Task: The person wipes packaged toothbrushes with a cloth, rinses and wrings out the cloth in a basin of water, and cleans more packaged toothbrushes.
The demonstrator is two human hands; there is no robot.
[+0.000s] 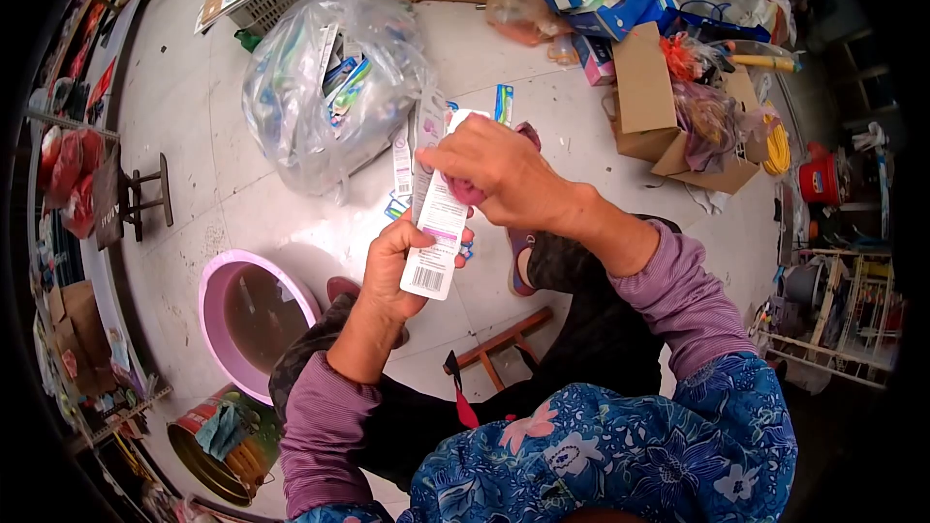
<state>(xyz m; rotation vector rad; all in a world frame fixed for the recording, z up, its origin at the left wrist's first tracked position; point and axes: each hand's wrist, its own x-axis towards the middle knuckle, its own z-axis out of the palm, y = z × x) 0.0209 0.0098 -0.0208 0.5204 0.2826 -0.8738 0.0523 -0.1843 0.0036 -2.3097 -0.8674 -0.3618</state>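
A long white package [429, 277] with a barcode and a pink stripe is held upright over the floor. My left hand [399, 257] grips its lower part, with the fingers wrapped round the sides. Against its upper part, my right hand [492, 163] is closed round a dark pink cloth [465, 191]. Just beyond my hands, a clear plastic bag [291, 87] holds several packages. More packages, one of them blue and green [503, 105], lie on the floor near my hands.
A pink basin [215, 334] of murky water stands at the left, with a metal tin [184, 446] below it. An open cardboard box [647, 87] is at the right. A wooden stool [145, 196] stands near the left shelves. Blue boxes [620, 2] lie at the top.
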